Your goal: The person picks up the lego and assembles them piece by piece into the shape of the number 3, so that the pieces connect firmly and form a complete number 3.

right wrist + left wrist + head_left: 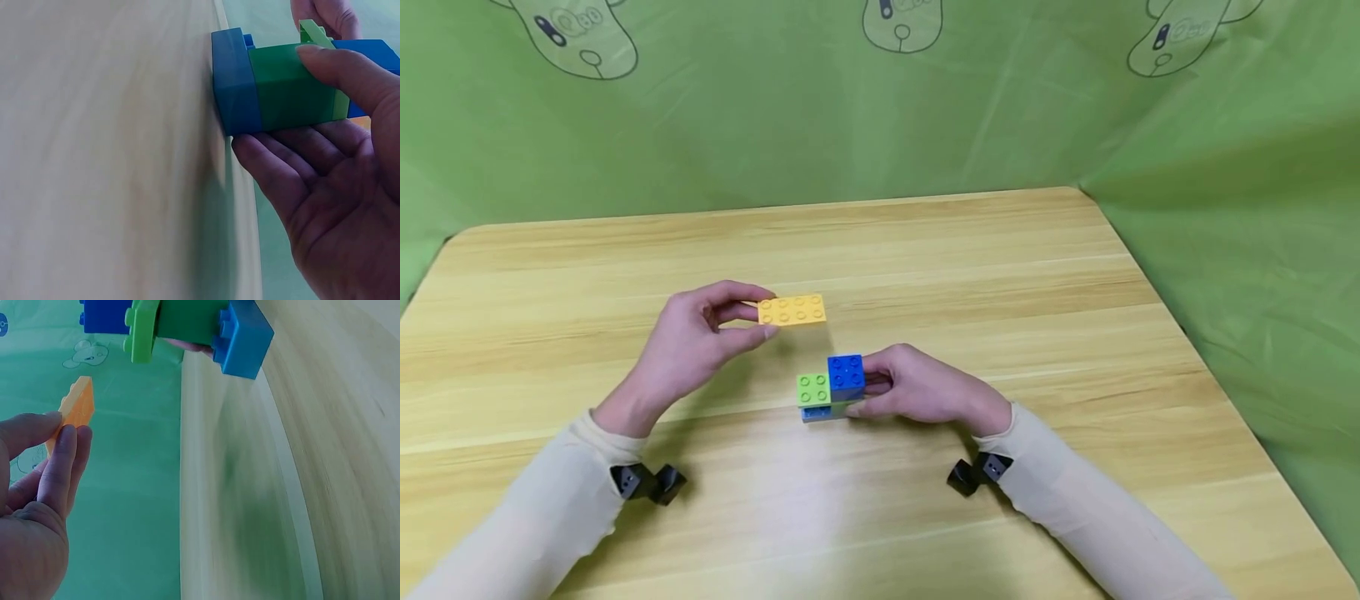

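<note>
My left hand pinches a thin yellow-orange toy brick by its left end, studs facing up, held above the table. In the left wrist view the same brick sits between thumb and fingers. My right hand grips a stack of toy bricks from the right. That stack has a lighter blue brick at the bottom, a dark green brick over it, a thin light green brick, and a dark blue brick on top. The yellow-orange brick and the stack are apart.
A wood-grain table lies under both hands. Green cloth with printed cartoon figures hangs behind it and along the right side. Small black devices are strapped at both wrists, over light sleeves.
</note>
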A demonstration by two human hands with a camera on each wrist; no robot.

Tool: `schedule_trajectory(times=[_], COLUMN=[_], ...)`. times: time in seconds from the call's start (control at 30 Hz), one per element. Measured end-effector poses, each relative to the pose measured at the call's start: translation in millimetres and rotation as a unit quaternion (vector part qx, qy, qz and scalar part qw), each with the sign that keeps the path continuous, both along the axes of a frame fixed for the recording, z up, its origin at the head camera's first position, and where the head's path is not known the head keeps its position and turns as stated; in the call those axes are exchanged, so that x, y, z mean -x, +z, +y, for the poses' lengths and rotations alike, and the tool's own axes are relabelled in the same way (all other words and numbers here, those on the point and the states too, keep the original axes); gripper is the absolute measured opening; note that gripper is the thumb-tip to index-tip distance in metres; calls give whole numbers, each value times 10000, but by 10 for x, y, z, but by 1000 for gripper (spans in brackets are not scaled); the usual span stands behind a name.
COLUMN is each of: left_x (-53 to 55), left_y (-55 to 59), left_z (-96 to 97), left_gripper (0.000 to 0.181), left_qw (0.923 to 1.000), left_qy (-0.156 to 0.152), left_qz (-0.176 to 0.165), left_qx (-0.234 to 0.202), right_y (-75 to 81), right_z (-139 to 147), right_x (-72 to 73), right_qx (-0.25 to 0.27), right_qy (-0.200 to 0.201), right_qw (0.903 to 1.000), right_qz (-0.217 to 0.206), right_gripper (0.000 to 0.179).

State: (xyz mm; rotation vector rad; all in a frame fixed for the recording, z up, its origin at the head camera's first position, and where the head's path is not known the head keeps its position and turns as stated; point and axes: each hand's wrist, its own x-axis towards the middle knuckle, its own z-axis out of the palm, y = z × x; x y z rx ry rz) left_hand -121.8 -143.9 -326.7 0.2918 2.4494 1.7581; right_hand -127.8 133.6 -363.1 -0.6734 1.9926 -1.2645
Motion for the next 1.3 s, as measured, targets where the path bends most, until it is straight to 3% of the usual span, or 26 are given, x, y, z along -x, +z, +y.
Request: schedule_trajectory(times=[0.27, 0.77, 1.13, 1.3], left_x=[-43, -172, -237, -266], left_y=[42, 116, 100, 115], left_z=[32, 105, 150, 161], left_gripper=[35, 37, 35, 34], left_qw=[9998, 9976, 9970, 9953], left_qy=[-88, -149, -239, -430], left_qz=[25, -232, 39, 99], left_qx=[-186, -638, -734, -856], right_y=[4, -19, -3, -5], right_z=[0, 10, 12, 3], right_x=[-6, 0, -1, 6], right_qx=[76, 217, 225, 268], right_qy=[14, 31, 35, 65], right_qw=[10000, 9997, 9996, 9994], right_qz=[-15, -103, -169, -230], right_gripper=[33, 34, 35, 37])
